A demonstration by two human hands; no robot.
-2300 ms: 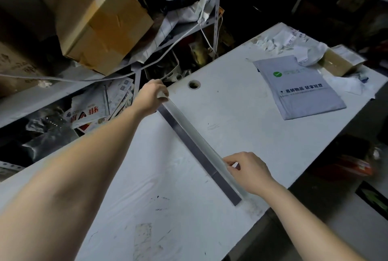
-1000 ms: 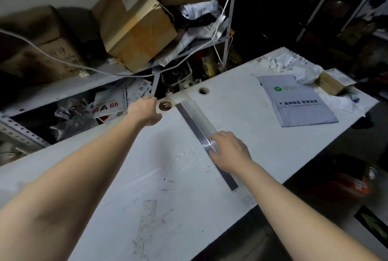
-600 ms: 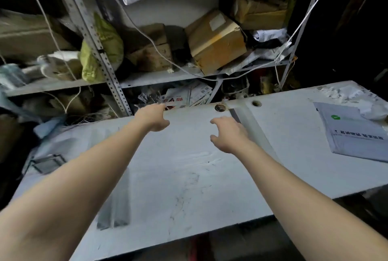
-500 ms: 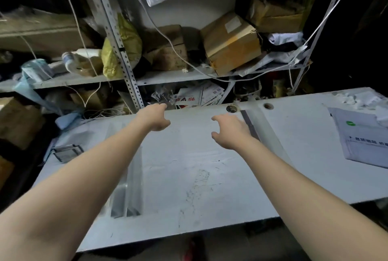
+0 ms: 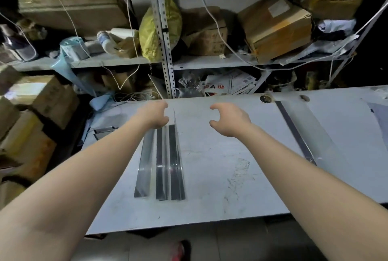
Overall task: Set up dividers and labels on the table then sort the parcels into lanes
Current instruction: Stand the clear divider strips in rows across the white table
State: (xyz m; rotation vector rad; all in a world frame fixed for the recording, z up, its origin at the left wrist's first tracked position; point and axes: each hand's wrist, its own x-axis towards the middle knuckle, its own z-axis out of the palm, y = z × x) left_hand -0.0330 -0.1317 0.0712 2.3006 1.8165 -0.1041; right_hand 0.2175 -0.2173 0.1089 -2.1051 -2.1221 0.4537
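Three clear dividers [image 5: 160, 164] with dark base strips lie side by side on the left half of the white table [image 5: 231, 176]. My left hand [image 5: 154, 115] hovers over their far ends, fingers loosely curled, holding nothing. My right hand [image 5: 228, 119] hangs above the table to the right of them, fingers curved and apart, empty. One placed divider [image 5: 296, 132] runs front to back across the table on the right. A grey parcel bag [image 5: 380, 114] shows at the right edge.
Metal shelving [image 5: 165, 51] crammed with cardboard boxes, a yellow bag and cables stands behind the table. More boxes [image 5: 31, 114] stack at the left. A small clear holder [image 5: 105, 130] sits at the table's left edge. Two round holes [image 5: 265, 98] mark the far edge.
Both hands left the placed divider on the right and swung left with my view. They now hover near the far ends of the three dividers lying on the left.
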